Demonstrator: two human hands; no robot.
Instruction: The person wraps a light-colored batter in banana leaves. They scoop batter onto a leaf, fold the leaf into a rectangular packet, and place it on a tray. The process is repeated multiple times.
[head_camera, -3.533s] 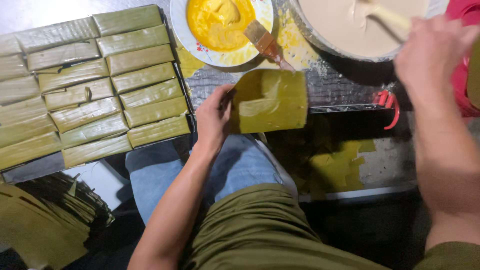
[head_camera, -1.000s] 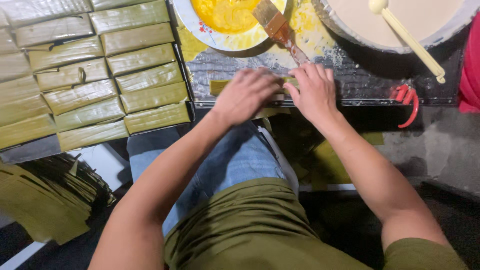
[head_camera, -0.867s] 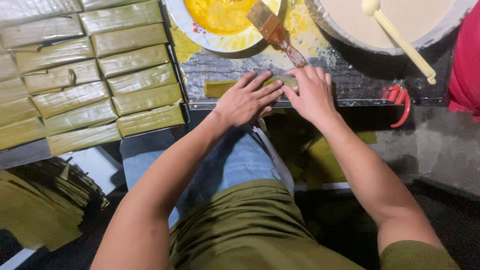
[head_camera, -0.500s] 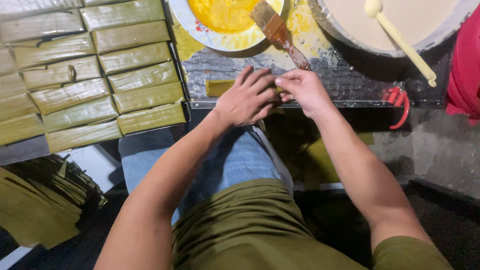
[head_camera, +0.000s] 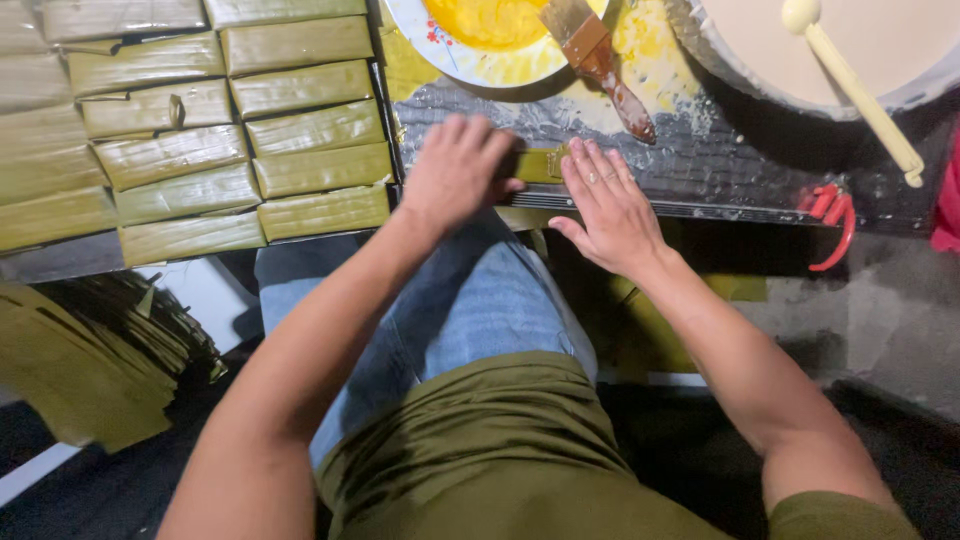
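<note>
My left hand (head_camera: 455, 172) and my right hand (head_camera: 608, 205) press flat on a folded green leaf parcel (head_camera: 538, 165) that lies on the dark metal work surface (head_camera: 720, 160). Only a short strip of the parcel shows between the two hands. Both palms face down with fingers spread over the leaf. Just beyond the hands, a wooden-handled brush (head_camera: 600, 60) rests with its bristles in a white plate of yellow paste (head_camera: 480, 40).
Rows of finished green leaf parcels (head_camera: 200, 130) fill the tray at left. A large bowl of pale batter (head_camera: 900, 50) with a cream ladle (head_camera: 855, 85) sits at top right. Loose leaves (head_camera: 90, 360) are stacked at lower left. A red hook (head_camera: 835, 215) hangs on the surface edge.
The open leaf sheet held by my left hand has been folded into a narrow parcel. My right hand came down from the batter bowl, and both hands now press on the parcel.
</note>
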